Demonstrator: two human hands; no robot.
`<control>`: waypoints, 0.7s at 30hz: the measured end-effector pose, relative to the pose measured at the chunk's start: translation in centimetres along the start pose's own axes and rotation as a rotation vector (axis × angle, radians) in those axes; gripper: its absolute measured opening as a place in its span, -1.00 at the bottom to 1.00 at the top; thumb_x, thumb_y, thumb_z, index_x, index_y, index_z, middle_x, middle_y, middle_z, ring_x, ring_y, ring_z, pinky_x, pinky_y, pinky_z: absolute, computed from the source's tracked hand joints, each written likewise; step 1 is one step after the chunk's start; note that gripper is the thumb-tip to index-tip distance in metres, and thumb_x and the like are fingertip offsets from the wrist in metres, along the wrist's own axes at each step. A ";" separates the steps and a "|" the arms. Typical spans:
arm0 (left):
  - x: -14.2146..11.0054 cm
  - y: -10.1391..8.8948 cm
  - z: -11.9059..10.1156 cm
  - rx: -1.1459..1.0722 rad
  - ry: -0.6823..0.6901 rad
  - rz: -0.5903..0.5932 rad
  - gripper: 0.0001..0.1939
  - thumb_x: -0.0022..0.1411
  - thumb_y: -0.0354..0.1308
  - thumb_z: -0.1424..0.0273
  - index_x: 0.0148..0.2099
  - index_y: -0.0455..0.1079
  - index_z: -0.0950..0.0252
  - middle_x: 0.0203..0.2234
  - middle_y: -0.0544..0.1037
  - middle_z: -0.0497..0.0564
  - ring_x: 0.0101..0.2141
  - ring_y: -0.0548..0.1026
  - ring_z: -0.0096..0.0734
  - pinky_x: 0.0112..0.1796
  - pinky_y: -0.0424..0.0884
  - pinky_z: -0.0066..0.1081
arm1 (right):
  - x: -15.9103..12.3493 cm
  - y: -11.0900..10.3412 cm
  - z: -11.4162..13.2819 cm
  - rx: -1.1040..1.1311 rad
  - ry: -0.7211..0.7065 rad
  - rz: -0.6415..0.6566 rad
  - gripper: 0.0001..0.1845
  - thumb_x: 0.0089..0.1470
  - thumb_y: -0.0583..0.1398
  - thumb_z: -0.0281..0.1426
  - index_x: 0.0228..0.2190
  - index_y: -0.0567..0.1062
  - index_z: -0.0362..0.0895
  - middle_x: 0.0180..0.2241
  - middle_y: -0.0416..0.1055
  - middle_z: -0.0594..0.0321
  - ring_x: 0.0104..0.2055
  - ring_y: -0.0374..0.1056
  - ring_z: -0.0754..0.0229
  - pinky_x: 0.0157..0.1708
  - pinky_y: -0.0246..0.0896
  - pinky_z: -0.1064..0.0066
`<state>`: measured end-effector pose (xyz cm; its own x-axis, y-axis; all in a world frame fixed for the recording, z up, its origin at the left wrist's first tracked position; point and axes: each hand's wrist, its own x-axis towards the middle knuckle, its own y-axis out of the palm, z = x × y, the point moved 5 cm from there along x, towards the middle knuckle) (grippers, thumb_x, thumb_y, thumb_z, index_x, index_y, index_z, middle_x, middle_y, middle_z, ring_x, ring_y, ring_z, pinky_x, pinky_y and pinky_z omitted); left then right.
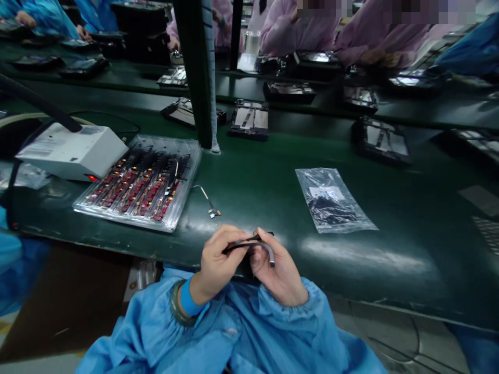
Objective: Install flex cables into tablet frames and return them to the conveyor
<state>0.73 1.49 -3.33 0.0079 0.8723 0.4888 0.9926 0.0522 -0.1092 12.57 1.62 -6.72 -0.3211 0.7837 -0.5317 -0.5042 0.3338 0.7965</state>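
Note:
Between both hands, close above the front edge of the green bench (249, 176), is a black flex cable (267, 248), bent in a curve with a shiny end hanging down on the right. My left hand (222, 254) pinches it from the left with thumb and fingers. From the other side, my right hand (278, 267) grips it, thumb on top and fingers curled under. Part of the cable is covered by the fingers. A small cable with a connector board (213, 212) lies on the bench just beyond my left hand.
To the left, a clear plastic tray (167, 222) holds rows of small red and black parts. Beside it stands a white box (74, 150) with a red light. A clear bag (331, 202) of black pieces lies right. A dark post (197, 78) rises mid-bench; several device housings and co-workers are behind.

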 end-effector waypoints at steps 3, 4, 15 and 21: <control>-0.1 -0.2 -0.2 0.010 0.015 -0.013 -0.76 0.19 0.17 0.59 -0.14 0.50 0.19 -0.36 0.54 0.00 -0.33 0.51 -0.44 -0.32 0.45 -0.47 | -0.1 0.2 -0.3 0.015 0.033 0.016 -0.82 -0.08 0.38 -0.50 -0.53 0.46 -0.16 -0.63 0.48 0.41 -0.65 0.41 0.39 -0.61 0.40 0.70; -0.1 -0.3 -0.3 0.017 0.024 -0.019 -0.76 0.19 0.17 0.59 -0.15 0.50 0.18 -0.37 0.53 0.00 -0.34 0.51 -0.44 -0.32 0.45 -0.46 | -0.1 0.3 -0.4 0.016 0.043 0.017 -0.82 -0.08 0.38 -0.50 -0.54 0.46 -0.16 -0.64 0.48 0.41 -0.65 0.41 0.39 -0.62 0.39 0.71; -0.1 0.0 -0.9 0.052 0.098 0.002 -0.76 0.19 0.19 0.58 -0.14 0.50 0.19 -0.35 0.54 0.00 -0.31 0.52 -0.44 -0.28 0.46 -0.45 | -0.5 0.3 -0.7 0.105 0.103 -0.026 -0.82 -0.15 0.41 -0.52 -0.55 0.49 -0.18 -0.65 0.50 0.40 -0.66 0.41 0.40 -0.65 0.36 0.73; -0.8 0.5 0.4 -0.130 -0.100 0.015 -0.77 0.26 0.14 0.49 -0.03 0.44 0.23 -0.28 0.52 0.04 -0.38 0.55 -0.46 -0.38 0.49 -0.50 | -0.5 0.0 -0.6 0.123 0.111 0.028 -0.85 -0.09 0.39 -0.52 -0.53 0.50 -0.23 -0.62 0.52 0.34 -0.65 0.42 0.40 -0.63 0.37 0.73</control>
<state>1.19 0.98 -4.15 0.0173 0.9171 0.3983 0.9998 -0.0192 0.0006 12.23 0.95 -6.60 -0.4236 0.7333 -0.5318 -0.3941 0.3794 0.8371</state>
